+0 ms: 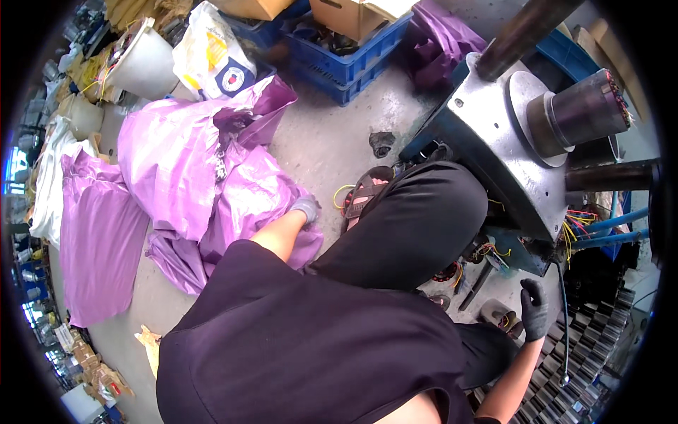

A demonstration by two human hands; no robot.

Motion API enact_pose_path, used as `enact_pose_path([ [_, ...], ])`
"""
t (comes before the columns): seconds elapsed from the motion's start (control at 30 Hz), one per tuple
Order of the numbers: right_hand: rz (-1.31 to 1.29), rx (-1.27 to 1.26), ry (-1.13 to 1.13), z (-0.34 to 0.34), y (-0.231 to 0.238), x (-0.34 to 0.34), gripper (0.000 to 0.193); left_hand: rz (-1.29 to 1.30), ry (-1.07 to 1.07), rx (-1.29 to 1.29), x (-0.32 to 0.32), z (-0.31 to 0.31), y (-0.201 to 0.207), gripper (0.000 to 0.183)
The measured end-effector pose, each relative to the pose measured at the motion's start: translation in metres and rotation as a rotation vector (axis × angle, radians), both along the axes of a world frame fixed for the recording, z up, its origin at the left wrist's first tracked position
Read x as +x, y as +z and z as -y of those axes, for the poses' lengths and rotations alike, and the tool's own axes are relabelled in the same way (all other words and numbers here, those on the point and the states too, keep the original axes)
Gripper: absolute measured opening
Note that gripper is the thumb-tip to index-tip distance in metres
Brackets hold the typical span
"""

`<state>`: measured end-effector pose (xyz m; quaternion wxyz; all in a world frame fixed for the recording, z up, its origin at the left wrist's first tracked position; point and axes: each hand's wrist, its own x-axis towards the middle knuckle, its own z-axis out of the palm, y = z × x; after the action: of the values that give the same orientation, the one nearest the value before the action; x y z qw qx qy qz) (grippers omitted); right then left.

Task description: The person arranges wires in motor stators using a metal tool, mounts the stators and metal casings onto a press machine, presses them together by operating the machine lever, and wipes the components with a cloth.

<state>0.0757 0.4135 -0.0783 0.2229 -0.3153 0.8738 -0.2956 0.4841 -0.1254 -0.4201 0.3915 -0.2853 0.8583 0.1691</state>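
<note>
A grey concrete floor is seen, crowded with goods. One large grey metal machine is mounted at the right. Several purple plastic bags are heaped at the left, their count blurred by overlap. Two blue crates are stacked behind. The gloved left hand is closed on a purple bag's edge. The gloved right hand is held loosely curled near the machine's coloured wires; whether anything is grasped cannot be told.

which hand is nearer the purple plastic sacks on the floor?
Left. The left hand rests on the purple plastic sacks; the right hand is far across, beside the grey metal machine.
</note>
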Motion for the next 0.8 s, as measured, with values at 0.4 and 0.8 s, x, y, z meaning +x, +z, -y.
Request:
enact_pose_path([
  [0.4, 0.272, 0.193, 0.010, 0.016, -0.075, -0.025, 0.032, 0.931, -0.104, 0.019, -0.025, 0.101, 0.069, 0.091],
  [0.8, 0.244, 0.273, 0.022, 0.010, -0.064, -0.012, 0.037, 0.884, -0.033, 0.302, 0.007, 0.103, 0.075, 0.050],
])
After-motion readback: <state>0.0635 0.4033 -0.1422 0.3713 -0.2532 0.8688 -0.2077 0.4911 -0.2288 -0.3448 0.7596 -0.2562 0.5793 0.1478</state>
